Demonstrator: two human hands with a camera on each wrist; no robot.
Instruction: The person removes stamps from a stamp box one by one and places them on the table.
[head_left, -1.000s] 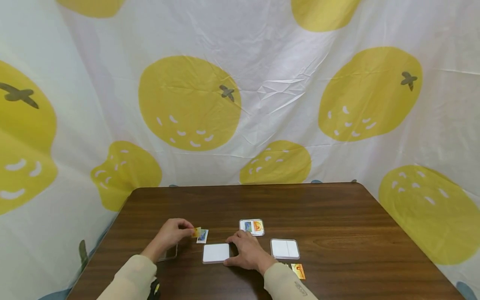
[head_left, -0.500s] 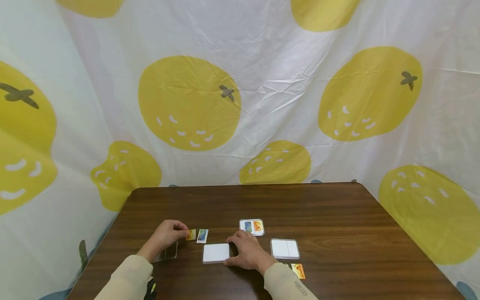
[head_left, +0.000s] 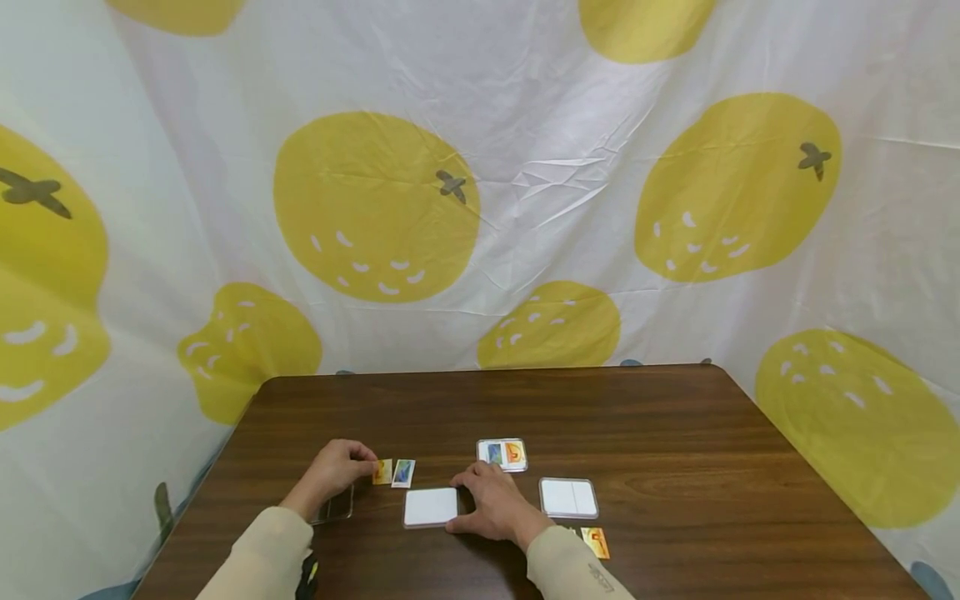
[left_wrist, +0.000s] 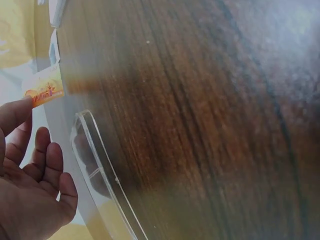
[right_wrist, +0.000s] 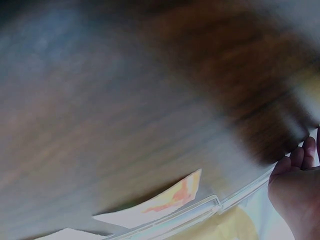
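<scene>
Between thumb and forefinger, my left hand (head_left: 336,473) pinches a small orange-yellow picture card (head_left: 383,472); the left wrist view shows this card (left_wrist: 48,87) held up by its edge. Just right of it lies a blue picture card (head_left: 402,473) with a white border. A clear plastic case (head_left: 342,505) lies partly hidden under the left wrist. My right hand (head_left: 491,504) rests on the table, its thumb and forefinger spread at the right side of a clear-rimmed case with a white face (head_left: 431,507). Its other fingers are hard to make out.
Behind the right hand lies a case holding a blue and an orange card (head_left: 514,452). Farther right is a case with two white panels (head_left: 569,497). An orange card (head_left: 596,542) lies below that, beside the right sleeve. A fruit-print cloth (head_left: 555,250) hangs behind the brown table (head_left: 675,450).
My left hand has drawn the orange-yellow card a little to the left, off the blue card it overlapped, and then stayed nearly still. My right hand has not moved.
</scene>
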